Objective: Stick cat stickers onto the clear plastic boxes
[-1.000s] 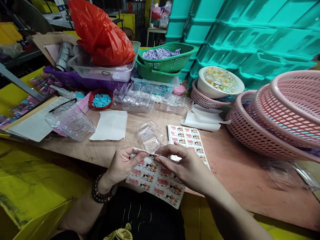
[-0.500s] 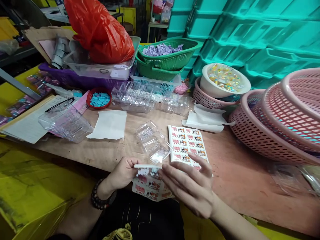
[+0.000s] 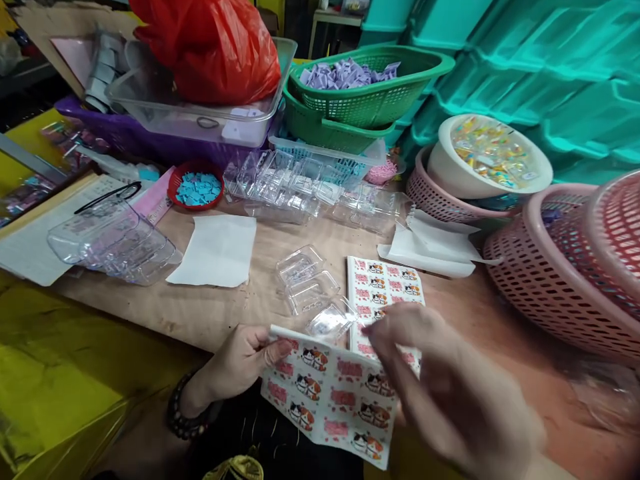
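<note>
The cat-and-dog sticker sheet [image 3: 327,400] hangs in front of the person's lap, at the near edge of the wooden table [image 3: 265,277], with every printed cell in the uncovered part looking filled; its right edge is partly hidden, so missing stickers there cannot be ruled out. The left hand [image 3: 243,363] pinches its upper-left corner, thumb on the printed face. The right hand [image 3: 450,383], at the sheet's 3 o'clock, is too blurred to tell whether it grips anything. At 12 o'clock from the sheet lies an unfolded clear plastic clamshell [image 3: 314,293], too glossy to show whether it bears a sticker; at 1 o'clock, a stack of matching sticker sheets [image 3: 385,270] remains. Plain white papers lie at both 10:30 [image 3: 215,250] and, farther out, 1 o'clock [image 3: 425,250]. Half a second ago the sheet was curled back with the right fingers at its top edge; now its print faces up, and that hand has shifted right.
</note>
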`<state>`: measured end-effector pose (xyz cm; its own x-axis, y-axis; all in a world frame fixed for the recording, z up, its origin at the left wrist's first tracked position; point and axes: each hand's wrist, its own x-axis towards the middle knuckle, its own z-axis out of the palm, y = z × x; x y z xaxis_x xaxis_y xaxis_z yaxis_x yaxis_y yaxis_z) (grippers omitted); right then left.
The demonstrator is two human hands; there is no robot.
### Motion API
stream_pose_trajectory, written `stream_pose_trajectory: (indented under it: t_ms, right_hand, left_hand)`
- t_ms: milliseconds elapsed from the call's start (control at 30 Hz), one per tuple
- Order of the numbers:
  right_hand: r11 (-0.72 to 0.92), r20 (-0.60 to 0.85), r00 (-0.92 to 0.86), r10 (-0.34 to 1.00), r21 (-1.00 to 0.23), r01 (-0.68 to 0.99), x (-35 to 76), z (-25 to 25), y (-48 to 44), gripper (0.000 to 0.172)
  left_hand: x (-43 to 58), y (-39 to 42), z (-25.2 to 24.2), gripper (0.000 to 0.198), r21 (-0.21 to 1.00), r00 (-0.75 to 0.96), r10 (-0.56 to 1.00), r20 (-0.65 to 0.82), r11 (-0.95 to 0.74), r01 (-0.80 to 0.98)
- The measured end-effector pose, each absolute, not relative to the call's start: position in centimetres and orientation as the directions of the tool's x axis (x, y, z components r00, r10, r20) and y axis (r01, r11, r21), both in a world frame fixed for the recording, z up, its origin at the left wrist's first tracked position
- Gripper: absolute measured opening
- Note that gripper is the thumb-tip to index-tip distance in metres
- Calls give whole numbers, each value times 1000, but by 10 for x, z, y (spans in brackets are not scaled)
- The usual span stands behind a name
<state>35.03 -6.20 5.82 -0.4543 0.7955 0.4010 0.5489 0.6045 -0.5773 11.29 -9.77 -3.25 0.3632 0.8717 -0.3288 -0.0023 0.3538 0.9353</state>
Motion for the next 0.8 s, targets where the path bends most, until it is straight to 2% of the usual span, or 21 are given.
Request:
stream_pose_trajectory:
  t_ms: [67,100,167,267,400,567,800]
  right_hand:
    - [307,122,-381,916,-826,473,352,57,-31,15]
    - [156,-21,-381,924,-890,428,352,55,-15,21]
    - [-97,-271,-413,869,-914,395,350,47,12,32]
    - [-291,-476,-432,766,-856,427,341,37,34,36]
    - [-313,-576,-432,694,-781,540,330,34,43,22]
    - [-251,-607,-408,682,-718,649,324,32,52,9]
    - [-191,-608,-367,704,-660,727,317,32,57,7]
  left_hand:
    - [106,-97,-33,34,988,370,918,-144,115,98]
    - [103,-96,-32,29,991,396,917,-54,0,135]
    - [99,-92,-28,22,972,461,885,60,-156,174]
    - [96,-86,-23,17,939,489,868,82,-232,253]
    - [94,-85,-23,15,904,458,881,115,-284,321]
    - [95,-83,-26,12,873,470,867,166,-351,339]
    - [96,-78,-26,12,831,492,838,236,-437,345]
